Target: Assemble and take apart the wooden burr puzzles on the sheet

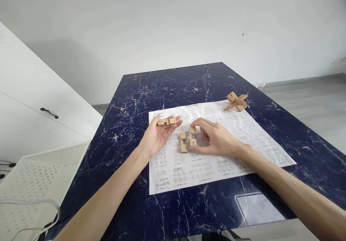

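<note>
Resting across the fingers of my left hand (155, 138), under the thumb, is a notched wooden puzzle piece (171, 121) with dark pen marks; whether it is one piece or two together I cannot tell. My right hand (220, 139) has thumb and fingers at the two ends of another notched wooden piece (193, 142), which bears a handwritten number. Just left of that piece, a third notched wooden piece (183, 148) lies on the printed sheet (169, 181), apart from both hands.
Several wooden pieces joined into a cross-shaped cluster (237, 102) sit at the sheet's far right corner. The dark blue marbled table (135, 96) has a pale rectangular patch (259, 208) near its front edge. A white cabinet (35, 89) and a perforated white surface (51, 176) stand left.
</note>
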`<state>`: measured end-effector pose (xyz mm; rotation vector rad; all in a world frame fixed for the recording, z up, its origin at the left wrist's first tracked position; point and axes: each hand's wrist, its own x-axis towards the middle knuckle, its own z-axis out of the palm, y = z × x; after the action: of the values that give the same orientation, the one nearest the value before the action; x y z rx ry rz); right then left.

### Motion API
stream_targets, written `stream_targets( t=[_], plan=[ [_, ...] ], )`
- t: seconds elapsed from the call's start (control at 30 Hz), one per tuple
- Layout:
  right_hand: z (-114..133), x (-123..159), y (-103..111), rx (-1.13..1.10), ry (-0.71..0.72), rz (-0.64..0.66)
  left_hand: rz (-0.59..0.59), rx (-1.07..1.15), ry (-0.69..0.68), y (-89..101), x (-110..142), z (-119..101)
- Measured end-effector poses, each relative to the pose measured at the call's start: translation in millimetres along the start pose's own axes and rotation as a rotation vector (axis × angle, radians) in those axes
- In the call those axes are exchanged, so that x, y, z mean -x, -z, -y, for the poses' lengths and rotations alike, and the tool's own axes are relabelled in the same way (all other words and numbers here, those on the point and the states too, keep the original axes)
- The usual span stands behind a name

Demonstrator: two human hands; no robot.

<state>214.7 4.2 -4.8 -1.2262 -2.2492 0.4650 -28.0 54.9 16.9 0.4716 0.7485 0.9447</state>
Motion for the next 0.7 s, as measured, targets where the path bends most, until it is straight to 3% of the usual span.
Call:
stream_targets(
  t=[0.37,0.7],
  plan=[
    [0.4,0.1,-0.8,-0.006,-0.008,-0.019,0.057,-0.131,-0.094,2.3,0.5,2.9],
    [0.5,0.1,-1.1,0.028,-0.050,-0.063,0.213,-0.137,-0.035,1.0,3.8,5.9]
  ],
)
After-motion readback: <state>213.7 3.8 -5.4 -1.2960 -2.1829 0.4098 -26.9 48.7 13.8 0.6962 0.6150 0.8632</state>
